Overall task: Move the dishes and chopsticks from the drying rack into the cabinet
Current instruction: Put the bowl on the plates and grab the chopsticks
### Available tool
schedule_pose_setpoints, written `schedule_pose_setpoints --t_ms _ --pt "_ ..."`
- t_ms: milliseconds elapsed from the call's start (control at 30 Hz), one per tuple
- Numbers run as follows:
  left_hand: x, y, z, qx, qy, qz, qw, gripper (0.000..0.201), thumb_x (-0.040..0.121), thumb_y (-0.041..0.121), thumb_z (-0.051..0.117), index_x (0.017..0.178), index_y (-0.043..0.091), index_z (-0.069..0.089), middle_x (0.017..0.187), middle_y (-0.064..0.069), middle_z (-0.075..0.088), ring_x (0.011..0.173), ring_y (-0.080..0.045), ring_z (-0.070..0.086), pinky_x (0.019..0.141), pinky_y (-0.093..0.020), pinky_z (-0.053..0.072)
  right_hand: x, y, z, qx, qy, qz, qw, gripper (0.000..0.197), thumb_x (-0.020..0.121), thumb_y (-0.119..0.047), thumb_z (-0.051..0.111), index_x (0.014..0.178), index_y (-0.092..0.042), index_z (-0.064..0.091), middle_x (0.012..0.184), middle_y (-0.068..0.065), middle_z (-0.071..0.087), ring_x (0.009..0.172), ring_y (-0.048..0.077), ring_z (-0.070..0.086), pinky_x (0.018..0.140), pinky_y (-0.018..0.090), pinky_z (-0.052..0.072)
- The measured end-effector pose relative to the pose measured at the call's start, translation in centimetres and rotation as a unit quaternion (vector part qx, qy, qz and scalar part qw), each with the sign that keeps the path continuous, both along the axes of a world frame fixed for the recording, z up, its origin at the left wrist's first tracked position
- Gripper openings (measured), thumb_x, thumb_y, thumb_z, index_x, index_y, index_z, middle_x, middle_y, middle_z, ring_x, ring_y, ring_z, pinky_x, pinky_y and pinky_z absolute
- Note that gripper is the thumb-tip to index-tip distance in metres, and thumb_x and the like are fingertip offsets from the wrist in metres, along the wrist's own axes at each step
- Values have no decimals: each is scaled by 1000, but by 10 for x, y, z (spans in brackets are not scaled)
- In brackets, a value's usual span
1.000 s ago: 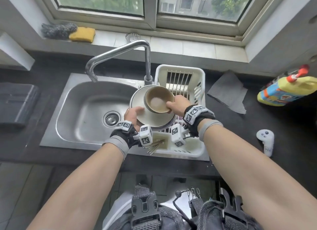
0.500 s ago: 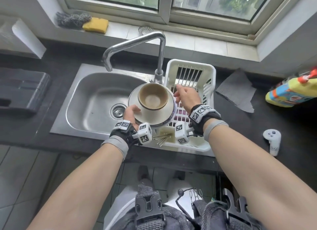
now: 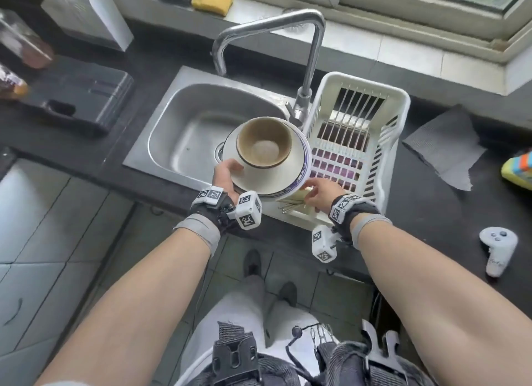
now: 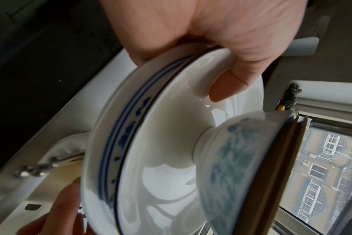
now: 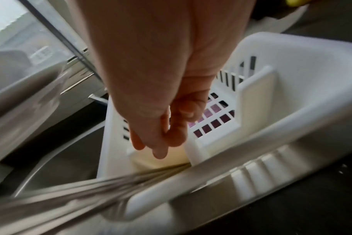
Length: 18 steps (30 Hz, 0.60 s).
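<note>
While the left hand (image 3: 227,175) grips the near-left edge of the stack of plates (image 3: 273,178) in the head view, thumb on the top plate and fingers hidden beneath, a brown-lined bowl (image 3: 264,146) sits on the stack just beyond the thumb. The stack hangs over the sink (image 3: 184,132) edge, beside the white drying rack (image 3: 383,155). The right hand (image 3: 322,194) reaches down at the stack's near-right rim, fingers bent loosely toward the metal chopsticks (image 3: 290,205), which lie in the rack's near compartment just left of the fingertips; whether they touch is hidden by the hand

From the left wrist, the left hand (image 4: 191,31) pinches the plates (image 4: 151,143), thumb pressed on the white top face, the other fingers out of sight behind. A blue-banded plate lies under the top one, and the bowl (image 4: 241,159) stands on its foot past the thumb tip. Chopstick ends show blurred at lower left, and right-hand fingertips (image 4: 64,202) are cut off by the frame

From the right wrist, the right hand (image 5: 161,95) hangs over the rack (image 5: 291,95), fingers loosely curled and holding nothing. The chopsticks (image 5: 90,187) stream below the fingertips as a motion-blurred streak, apart from them
</note>
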<state>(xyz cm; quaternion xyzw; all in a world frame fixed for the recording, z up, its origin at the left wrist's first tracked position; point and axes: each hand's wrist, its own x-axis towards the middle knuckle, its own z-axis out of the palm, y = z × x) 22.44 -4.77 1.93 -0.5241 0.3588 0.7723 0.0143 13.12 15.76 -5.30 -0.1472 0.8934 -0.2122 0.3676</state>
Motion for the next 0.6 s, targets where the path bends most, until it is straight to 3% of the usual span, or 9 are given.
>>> schedule_pose_setpoints --t_ms 100,167,267,367,500,600 --pt "11 -1 0 -9 -6 15 1000 28 90 11 49 64 11 39 61 -7 44 31 -19 47 41 -13 45 3 -12 -3 45 43 111 992 31 88 -13 66 114 -30 66 105 -11 70 85 16 67 79 25 51" --pt "17 -2 1 -2 -15 14 1000 25 90 14 50 67 12 40 63 -8 45 32 -19 45 45 -12 42 4 -17 -9 68 61 147 985 34 89 -11 61 116 -31 69 109 -7 72 100 19 68 86 27 52" --pt "27 -5 1 -10 -27 5 1000 22 89 16 50 70 12 40 65 -9 45 39 -21 44 47 -13 39 5 -21 -19 112 116 177 971 34 87 -14 60 105 -41 71 101 -12 74 91 17 69 82 31 59" --pt "30 -7 4 3 -32 13 999 19 88 15 50 71 10 44 69 -11 49 50 -25 47 46 -16 46 7 -29 -23 153 171 210 950 30 86 -17 58 100 -39 72 87 -7 72 79 20 69 73 33 61" --pt "30 -11 4 1 -31 19 999 19 90 15 50 72 10 45 67 -11 50 52 -26 48 46 -15 47 7 -30 -27 178 197 243 933 25 88 -23 60 106 -35 72 83 -6 70 76 21 67 62 28 53" --pt "28 -11 4 1 -38 14 999 15 87 16 52 75 12 44 73 -11 49 54 -26 47 49 -16 45 7 -29 -25 178 199 256 929 16 90 -36 60 100 -32 73 79 -6 66 73 21 65 58 26 47"
